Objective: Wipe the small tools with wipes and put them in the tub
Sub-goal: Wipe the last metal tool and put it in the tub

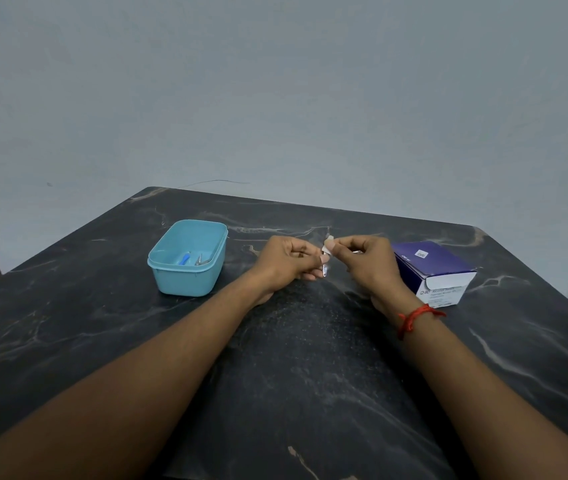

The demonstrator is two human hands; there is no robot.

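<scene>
So the small tool [325,270] is held up off the table [310,375], mid-scene, between both hands. The left hand [287,259] has its fingers curled round the lower end, which should keep it steady. The right hand [369,259] pinches a white wipe [327,244] onto the upper end, I'd guess to rub along the metal.

Off to the left sits the teal tub [185,282], close enough for an easy drop. A blue-handled tool [184,259] and a metal tool [200,260] lie inside it.

Just right of the right hand is the purple box [431,268] of wipes, handy for grabbing a fresh one.
</scene>
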